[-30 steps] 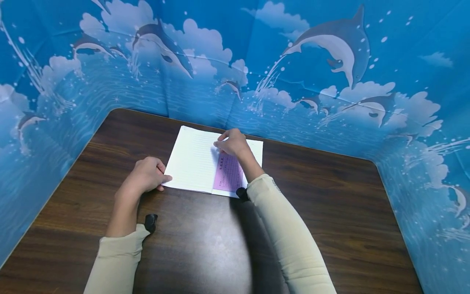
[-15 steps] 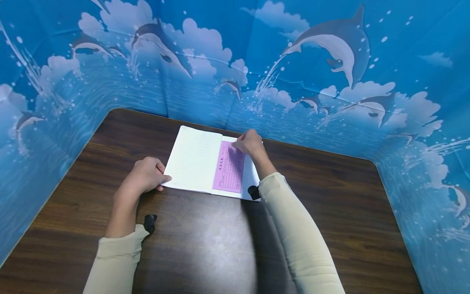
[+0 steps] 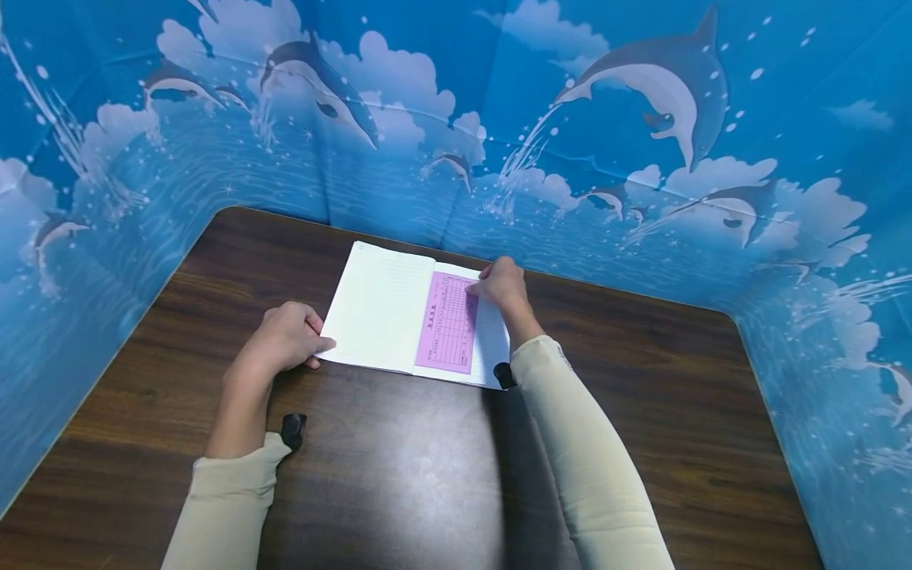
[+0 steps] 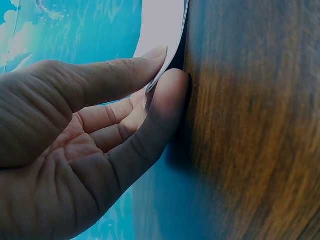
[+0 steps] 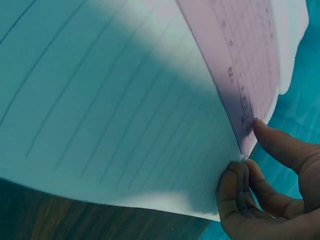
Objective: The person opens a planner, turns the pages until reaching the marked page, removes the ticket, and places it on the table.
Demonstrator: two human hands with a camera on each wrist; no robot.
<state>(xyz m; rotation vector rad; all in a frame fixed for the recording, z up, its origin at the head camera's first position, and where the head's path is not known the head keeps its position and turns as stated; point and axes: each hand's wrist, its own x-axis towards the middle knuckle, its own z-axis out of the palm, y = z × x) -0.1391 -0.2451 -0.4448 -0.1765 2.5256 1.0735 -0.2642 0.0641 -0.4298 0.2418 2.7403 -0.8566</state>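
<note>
An open notebook (image 3: 378, 309) with ruled white pages lies near the table's far edge. A pink printed slip (image 3: 447, 324) with a grid of lines rests on its right page. My left hand (image 3: 285, 336) pinches the notebook's near left corner; in the left wrist view the thumb is above the pages (image 4: 162, 30) and the index finger below. My right hand (image 3: 504, 286) is at the slip's far right corner. In the right wrist view its thumb presses on the slip (image 5: 240, 65), the index finger is bent close by the corner, and the other fingers curl against the page.
The notebook lies on a dark wood-grain table (image 3: 399, 459). A blue curtain (image 3: 399, 174) printed with dolphins and clouds hangs close behind the table's far edge and along both sides. Each wrist carries a small black device (image 3: 293, 431).
My right hand has moved right from the notebook's middle fold to the slip's far right corner, uncovering more of the slip. My left hand stays at the notebook's corner.
</note>
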